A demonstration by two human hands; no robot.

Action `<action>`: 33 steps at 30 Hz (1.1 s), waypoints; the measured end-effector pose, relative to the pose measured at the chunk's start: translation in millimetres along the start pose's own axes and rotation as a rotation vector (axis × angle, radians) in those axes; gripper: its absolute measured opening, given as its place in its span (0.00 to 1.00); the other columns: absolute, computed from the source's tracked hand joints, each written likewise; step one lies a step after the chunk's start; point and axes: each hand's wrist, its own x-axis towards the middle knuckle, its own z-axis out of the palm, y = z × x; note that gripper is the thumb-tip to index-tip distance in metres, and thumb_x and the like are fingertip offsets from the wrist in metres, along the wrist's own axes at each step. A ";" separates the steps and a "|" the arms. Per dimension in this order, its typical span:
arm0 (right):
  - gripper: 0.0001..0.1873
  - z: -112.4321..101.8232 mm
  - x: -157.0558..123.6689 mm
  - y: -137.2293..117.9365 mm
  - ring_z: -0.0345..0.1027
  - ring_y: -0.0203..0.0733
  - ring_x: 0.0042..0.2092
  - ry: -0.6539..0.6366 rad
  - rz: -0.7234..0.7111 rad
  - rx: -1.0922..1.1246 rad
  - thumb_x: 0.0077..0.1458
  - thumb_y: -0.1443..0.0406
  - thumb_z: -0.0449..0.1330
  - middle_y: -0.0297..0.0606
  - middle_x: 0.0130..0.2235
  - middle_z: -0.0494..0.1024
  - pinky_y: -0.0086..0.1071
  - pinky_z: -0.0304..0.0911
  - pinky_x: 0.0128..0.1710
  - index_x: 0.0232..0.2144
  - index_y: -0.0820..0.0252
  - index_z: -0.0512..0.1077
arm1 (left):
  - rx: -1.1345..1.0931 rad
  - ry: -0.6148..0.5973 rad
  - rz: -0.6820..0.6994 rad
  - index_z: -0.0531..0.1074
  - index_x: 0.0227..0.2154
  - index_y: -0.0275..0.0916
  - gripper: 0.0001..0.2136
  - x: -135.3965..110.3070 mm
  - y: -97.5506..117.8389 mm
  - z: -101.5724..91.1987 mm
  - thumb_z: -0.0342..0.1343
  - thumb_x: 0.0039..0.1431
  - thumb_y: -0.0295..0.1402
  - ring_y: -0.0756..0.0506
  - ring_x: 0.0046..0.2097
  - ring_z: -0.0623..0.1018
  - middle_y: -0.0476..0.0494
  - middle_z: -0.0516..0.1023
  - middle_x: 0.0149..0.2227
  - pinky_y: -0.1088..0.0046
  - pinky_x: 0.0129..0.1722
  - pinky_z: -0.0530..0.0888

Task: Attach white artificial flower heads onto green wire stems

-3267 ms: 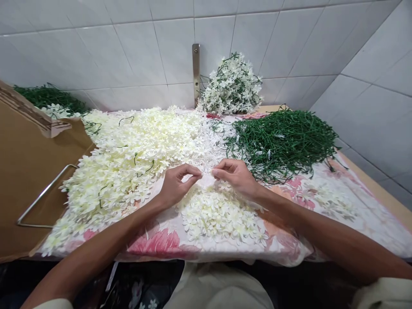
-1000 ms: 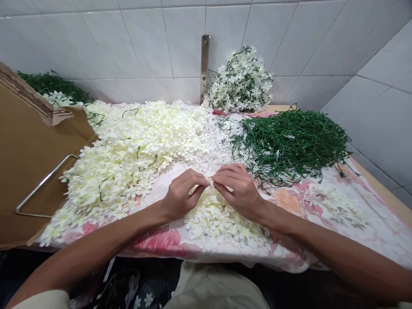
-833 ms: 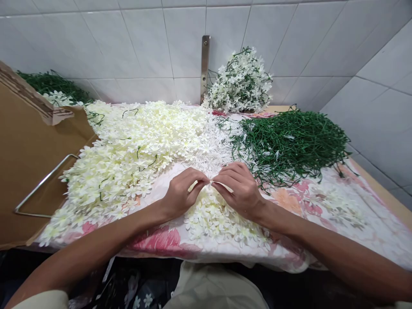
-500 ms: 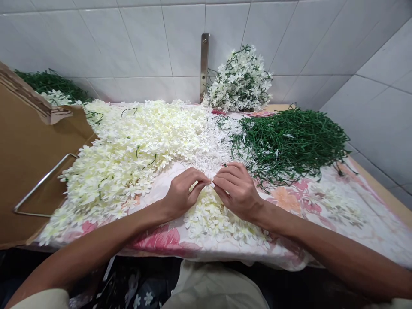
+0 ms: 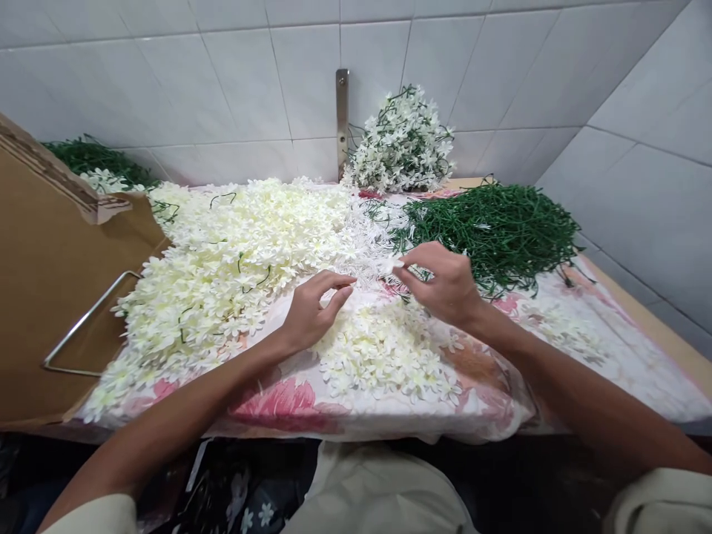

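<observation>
Head view, right hand (image 5: 445, 285) pinch contents unclear

I'm seeing a home piecework corner, I'd say: white tiles (image 5: 250, 81) on the walls, floral cloth (image 5: 556, 348) over a table, heaps of fake blossoms (image 5: 233, 252) and stems (image 5: 500, 230), a cardboard box (image 5: 50, 267).

White tiled walls (image 5: 233, 81) are meeting beyond the far right corner of the table (image 5: 650, 326). A metal bracket (image 5: 340, 111) is standing upright above its far edge, and even light is falling throughout.
</observation>
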 end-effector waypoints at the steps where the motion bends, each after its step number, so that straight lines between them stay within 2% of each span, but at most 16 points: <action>1: 0.05 -9.0 0.5 3.0 0.72 0.41 0.29 0.031 0.052 -0.011 0.54 0.67 0.61 0.38 0.29 0.80 0.35 0.67 0.31 0.27 0.60 0.75 | 0.017 -0.002 0.004 0.75 0.39 0.37 0.08 -0.3 -2.3 -0.8 0.53 0.62 0.33 0.46 0.40 0.77 0.42 0.80 0.38 0.70 0.41 0.73; 3: 0.05 -28.5 -4.7 10.6 0.74 0.41 0.31 0.110 0.150 -0.051 0.53 0.66 0.61 0.38 0.30 0.81 0.34 0.67 0.30 0.29 0.60 0.77 | 0.037 -0.016 0.012 0.75 0.38 0.37 0.08 -1.1 -6.1 -1.4 0.53 0.62 0.33 0.46 0.40 0.77 0.42 0.80 0.37 0.69 0.41 0.73; 6: 0.05 -59.3 -29.4 27.0 0.75 0.41 0.31 0.198 0.319 -0.180 0.52 0.64 0.62 0.38 0.31 0.82 0.31 0.66 0.30 0.29 0.59 0.78 | 0.048 -0.054 0.024 0.74 0.39 0.38 0.07 -3.1 -8.9 -0.6 0.53 0.62 0.32 0.46 0.39 0.77 0.42 0.79 0.37 0.69 0.41 0.73; 12: 0.11 -120.8 -110.8 67.8 0.76 0.47 0.33 0.397 0.677 -0.458 0.45 0.61 0.64 0.45 0.31 0.82 0.32 0.67 0.33 0.29 0.64 0.80 | 0.072 -0.104 0.059 0.74 0.40 0.36 0.08 -5.4 -9.4 -0.7 0.52 0.62 0.31 0.47 0.39 0.77 0.42 0.78 0.37 0.71 0.41 0.72; 14: 0.12 -137.1 -134.7 76.5 0.76 0.48 0.32 0.402 0.752 -0.518 0.44 0.60 0.63 0.46 0.32 0.82 0.33 0.67 0.32 0.29 0.64 0.80 | 0.074 -0.121 0.043 0.74 0.40 0.36 0.07 -5.2 -9.8 -0.8 0.53 0.62 0.31 0.47 0.39 0.77 0.42 0.78 0.37 0.71 0.41 0.72; 18: 0.13 -155.3 -166.0 84.2 0.76 0.49 0.31 0.255 0.749 -0.646 0.44 0.58 0.60 0.47 0.33 0.82 0.35 0.67 0.31 0.26 0.61 0.78 | 0.075 -0.154 0.013 0.73 0.39 0.37 0.07 -5.4 -10.5 0.0 0.52 0.62 0.32 0.47 0.39 0.77 0.44 0.78 0.37 0.71 0.40 0.72; 22: 0.12 -162.8 -184.4 93.1 0.77 0.51 0.36 0.126 0.744 -0.680 0.45 0.58 0.55 0.44 0.32 0.82 0.38 0.68 0.38 0.23 0.58 0.75 | 0.090 -0.173 0.018 0.73 0.38 0.38 0.07 -5.7 -11.8 -0.1 0.52 0.62 0.34 0.47 0.39 0.77 0.45 0.77 0.37 0.71 0.40 0.72; 25: 0.11 -168.2 -196.6 101.7 0.76 0.51 0.36 0.064 0.780 -0.687 0.45 0.59 0.55 0.44 0.32 0.82 0.39 0.68 0.39 0.23 0.58 0.74 | 0.103 -0.171 0.017 0.72 0.39 0.39 0.08 -4.9 -13.1 -0.6 0.52 0.62 0.35 0.47 0.39 0.77 0.45 0.77 0.37 0.71 0.41 0.72; 29: 0.09 -173.2 -206.5 104.1 0.75 0.52 0.40 -0.082 0.772 -0.668 0.47 0.60 0.57 0.44 0.34 0.82 0.40 0.66 0.41 0.24 0.56 0.75 | 0.102 -0.177 -0.005 0.72 0.39 0.39 0.08 -2.9 -14.1 0.1 0.51 0.62 0.36 0.45 0.39 0.77 0.45 0.77 0.37 0.69 0.40 0.72; 33: 0.07 -180.1 -204.6 99.3 0.73 0.53 0.45 -0.214 0.756 -0.592 0.49 0.61 0.60 0.44 0.39 0.82 0.41 0.64 0.46 0.29 0.53 0.78 | 0.091 -0.128 -0.024 0.73 0.37 0.39 0.08 -1.0 -15.4 0.4 0.52 0.61 0.36 0.45 0.38 0.76 0.44 0.77 0.37 0.69 0.40 0.72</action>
